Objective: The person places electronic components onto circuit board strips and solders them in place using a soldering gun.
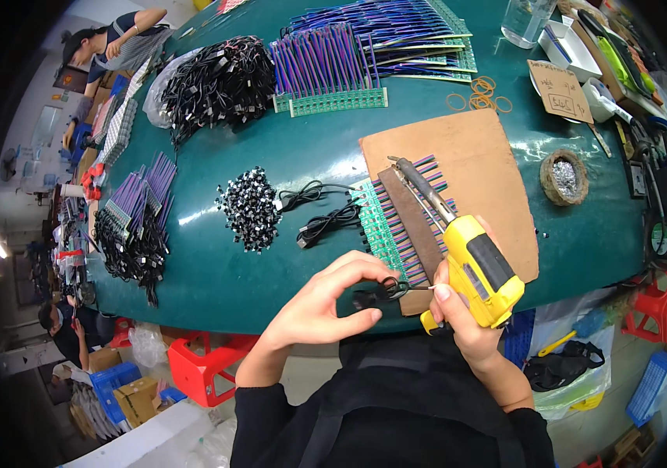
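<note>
My right hand point(462, 312) is wrapped round a yellow soldering gun point(478, 273), its tip pointing up and left over the boards. The cable's thin end reaches that hand's thumb and fingertips. My left hand point(329, 300) has thumb and forefinger apart around a coiled black cable point(397, 288); whether it touches the cable I cannot tell. A row of green circuit boards point(380, 234) with coloured wires lies on a brown cardboard sheet point(497, 179), a flat brown bar point(411, 226) across the wires. Two bundled black cables point(326, 225) extend left from the boards.
A heap of small black parts point(249, 209) lies left of the boards. Behind are piled black cables point(220, 82), wired board strips point(333, 101) and rubber bands point(483, 93). A round tin of silvery material point(564, 178) stands right. Red stools point(209, 366) flank the table; two people are at left.
</note>
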Demonstrator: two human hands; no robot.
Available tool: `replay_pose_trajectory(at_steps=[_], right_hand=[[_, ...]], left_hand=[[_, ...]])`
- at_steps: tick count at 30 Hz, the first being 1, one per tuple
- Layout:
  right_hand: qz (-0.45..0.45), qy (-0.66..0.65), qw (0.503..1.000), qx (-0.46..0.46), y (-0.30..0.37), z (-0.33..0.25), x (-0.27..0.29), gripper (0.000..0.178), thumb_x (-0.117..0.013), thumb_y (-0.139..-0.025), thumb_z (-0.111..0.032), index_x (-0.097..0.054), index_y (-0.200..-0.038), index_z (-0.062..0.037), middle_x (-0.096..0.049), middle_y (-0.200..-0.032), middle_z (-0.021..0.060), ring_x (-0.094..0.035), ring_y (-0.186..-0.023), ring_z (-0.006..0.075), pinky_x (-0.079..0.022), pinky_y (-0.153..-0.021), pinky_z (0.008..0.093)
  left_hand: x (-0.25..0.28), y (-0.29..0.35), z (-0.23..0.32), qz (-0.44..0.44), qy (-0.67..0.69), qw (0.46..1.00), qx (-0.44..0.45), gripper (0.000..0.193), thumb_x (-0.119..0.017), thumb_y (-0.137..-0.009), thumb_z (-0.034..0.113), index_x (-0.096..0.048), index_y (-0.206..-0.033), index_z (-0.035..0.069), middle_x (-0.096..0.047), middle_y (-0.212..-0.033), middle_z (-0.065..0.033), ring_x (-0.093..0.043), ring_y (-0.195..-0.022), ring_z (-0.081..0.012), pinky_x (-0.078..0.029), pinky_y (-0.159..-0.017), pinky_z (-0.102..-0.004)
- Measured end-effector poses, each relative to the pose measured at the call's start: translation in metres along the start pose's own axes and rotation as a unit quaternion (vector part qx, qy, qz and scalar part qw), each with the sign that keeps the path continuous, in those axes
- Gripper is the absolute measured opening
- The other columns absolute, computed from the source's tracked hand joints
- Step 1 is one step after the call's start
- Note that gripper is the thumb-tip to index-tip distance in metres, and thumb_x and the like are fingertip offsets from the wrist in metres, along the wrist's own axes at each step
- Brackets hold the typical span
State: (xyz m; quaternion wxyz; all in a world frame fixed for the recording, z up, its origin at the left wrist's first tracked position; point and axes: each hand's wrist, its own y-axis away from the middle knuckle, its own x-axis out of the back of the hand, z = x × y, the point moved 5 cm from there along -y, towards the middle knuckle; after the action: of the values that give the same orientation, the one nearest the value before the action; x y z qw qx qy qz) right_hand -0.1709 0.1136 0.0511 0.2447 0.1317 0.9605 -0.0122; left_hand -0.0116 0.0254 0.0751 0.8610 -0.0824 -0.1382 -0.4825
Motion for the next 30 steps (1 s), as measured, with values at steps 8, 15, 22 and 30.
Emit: replay_pose_trajectory(at_steps=[8,15,22,30], right_hand=[[0.015,0.126,0.991,0.043,0.004,0.002,-0.005,0.071,-0.058,-0.079,0.010,-0.024,-0.141,0.0058,-0.038,-0.136,0.0146,-0.056,-0.100,0.0132,-0.049,-0.082,0.0243],[0.016,0.144,0.987,0.073,0.005,0.004,-0.006,0.071,-0.060,-0.079,0.009,-0.025,-0.141,0.0062,-0.036,-0.139,0.0156,-0.055,-0.103,0.0136,-0.049,-0.082,0.0240],[0.016,0.130,0.989,0.062,0.003,0.006,-0.007,0.070,-0.060,-0.079,0.010,-0.027,-0.140,0.0045,-0.035,-0.140,0.0144,-0.056,-0.099,0.0133,-0.049,-0.081,0.0243],[-0.015,0.035,0.999,0.030,0.003,0.009,-0.012,0.075,-0.058,-0.076,0.012,-0.025,-0.142,0.0007,-0.040,-0.132,0.0127,-0.056,-0.094,0.0120,-0.049,-0.079,0.0248]], left_hand=[[-0.035,-0.006,-0.010,-0.001,0.169,0.979,0.118,0.022,-0.064,-0.088,0.008,-0.057,-0.107,-0.001,-0.059,-0.098,-0.0068,-0.058,-0.092,-0.0147,-0.048,-0.082,-0.0292],[-0.040,-0.005,-0.012,0.068,0.263,0.954,0.129,0.008,-0.059,-0.091,0.005,-0.056,-0.096,-0.001,-0.053,-0.091,-0.0044,-0.053,-0.061,-0.0064,-0.040,-0.050,-0.0190],[-0.052,0.000,-0.018,0.159,0.351,0.917,0.099,0.009,-0.059,-0.092,0.008,-0.057,-0.092,0.000,-0.053,-0.090,-0.0038,-0.052,-0.066,-0.0054,-0.043,-0.055,-0.0191],[-0.036,-0.001,0.004,0.216,0.012,0.975,-0.050,0.008,-0.064,-0.083,0.004,-0.058,-0.088,0.002,-0.055,-0.083,-0.0055,-0.051,-0.067,-0.0114,-0.043,-0.058,-0.0236]])
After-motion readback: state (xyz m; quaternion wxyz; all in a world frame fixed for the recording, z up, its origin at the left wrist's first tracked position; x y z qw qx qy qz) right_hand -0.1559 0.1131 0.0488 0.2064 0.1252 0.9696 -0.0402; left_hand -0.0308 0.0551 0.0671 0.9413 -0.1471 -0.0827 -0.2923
